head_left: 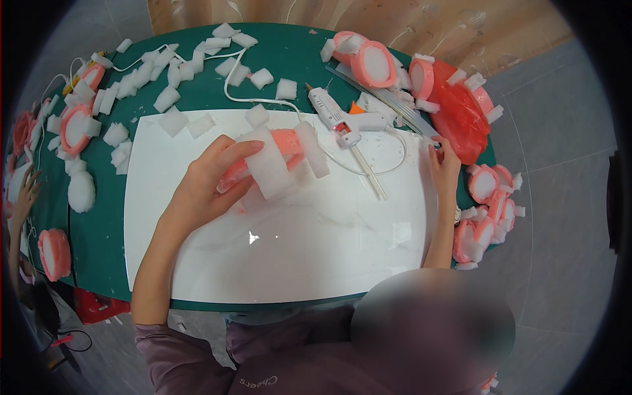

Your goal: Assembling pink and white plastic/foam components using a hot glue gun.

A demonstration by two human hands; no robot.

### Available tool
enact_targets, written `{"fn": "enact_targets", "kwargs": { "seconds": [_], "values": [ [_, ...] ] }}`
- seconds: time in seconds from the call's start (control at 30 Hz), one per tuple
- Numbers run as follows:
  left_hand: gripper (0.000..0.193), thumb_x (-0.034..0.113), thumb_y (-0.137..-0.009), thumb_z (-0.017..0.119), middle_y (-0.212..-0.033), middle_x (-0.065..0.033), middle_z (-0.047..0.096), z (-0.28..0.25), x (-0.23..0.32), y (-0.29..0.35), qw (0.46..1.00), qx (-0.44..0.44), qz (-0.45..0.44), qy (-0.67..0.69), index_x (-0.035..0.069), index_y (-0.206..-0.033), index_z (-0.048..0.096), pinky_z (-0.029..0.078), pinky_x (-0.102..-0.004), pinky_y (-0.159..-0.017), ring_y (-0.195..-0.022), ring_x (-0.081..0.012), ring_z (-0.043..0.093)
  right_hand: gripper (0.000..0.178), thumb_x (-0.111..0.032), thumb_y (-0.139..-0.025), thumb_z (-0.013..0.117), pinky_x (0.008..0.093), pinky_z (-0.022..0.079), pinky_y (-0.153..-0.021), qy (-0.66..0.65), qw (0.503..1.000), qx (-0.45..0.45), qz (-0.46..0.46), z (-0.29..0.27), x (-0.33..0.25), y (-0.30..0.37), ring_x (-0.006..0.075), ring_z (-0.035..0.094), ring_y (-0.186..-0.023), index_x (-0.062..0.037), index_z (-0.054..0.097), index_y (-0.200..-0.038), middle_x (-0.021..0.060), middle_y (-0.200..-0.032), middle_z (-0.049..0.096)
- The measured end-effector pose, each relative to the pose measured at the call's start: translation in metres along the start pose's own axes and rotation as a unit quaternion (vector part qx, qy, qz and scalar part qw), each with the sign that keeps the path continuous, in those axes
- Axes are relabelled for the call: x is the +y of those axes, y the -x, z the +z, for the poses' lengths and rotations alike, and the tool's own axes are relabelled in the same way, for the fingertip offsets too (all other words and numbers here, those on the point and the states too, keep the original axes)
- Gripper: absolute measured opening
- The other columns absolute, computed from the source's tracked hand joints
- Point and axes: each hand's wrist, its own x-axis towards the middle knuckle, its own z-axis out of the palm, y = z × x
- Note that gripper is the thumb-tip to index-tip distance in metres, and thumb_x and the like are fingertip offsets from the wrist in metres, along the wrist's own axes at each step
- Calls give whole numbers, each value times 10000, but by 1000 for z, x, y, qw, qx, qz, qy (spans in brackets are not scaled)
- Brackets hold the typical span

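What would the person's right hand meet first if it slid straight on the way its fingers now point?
The right hand points toward the table's far edge. Just beyond its fingertips lie the clear glue sticks, then the red plastic bag. Probably the sticks come first, though depth is unclear.

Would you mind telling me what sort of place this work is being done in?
Probably a small handicraft workbench: a green table strewn with white foam blocks, a hot glue gun on a white board, and finished pink foam rings. The left hand holds one such piece.
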Motion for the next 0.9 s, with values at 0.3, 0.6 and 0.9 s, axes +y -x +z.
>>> {"fn": "enact_targets", "kwargs": {
  "seconds": [0.3, 0.6, 0.9],
  "values": [
    [455, -14, -678, 611, -908, -97, 520, 1, 0, 0, 1000, -1, -11, 16, 111, -1099, 493, 476, -292, -641, -779, -256, 562, 387, -74, -617, 713, 225, 355, -549, -118, 974, -194, -21, 8, 2, 4, 104, 397, -607, -78, 620, -993, 17, -724, 479],
    [457, -11, -679, 611, -899, -97, 515, -1, 1, 0, 1000, -2, 2, -9, 117, -1102, 495, 471, -288, -635, -777, -252, 556, 150, -36, -642, 690, 215, 363, -535, -193, 968, -156, -25, 17, 13, 4, 109, 449, -567, -11, 628, -776, 24, -671, 524],
    [451, -6, -684, 613, -900, -97, 512, 0, 0, 1, 1000, -4, -16, 13, 120, -1101, 497, 467, -291, -632, -773, -254, 554, 63, 32, -726, 556, 272, 392, -541, -121, 983, -100, -99, 22, 5, 4, 179, 473, -563, 16, 512, -768, 117, -672, 508]
  ]
}}
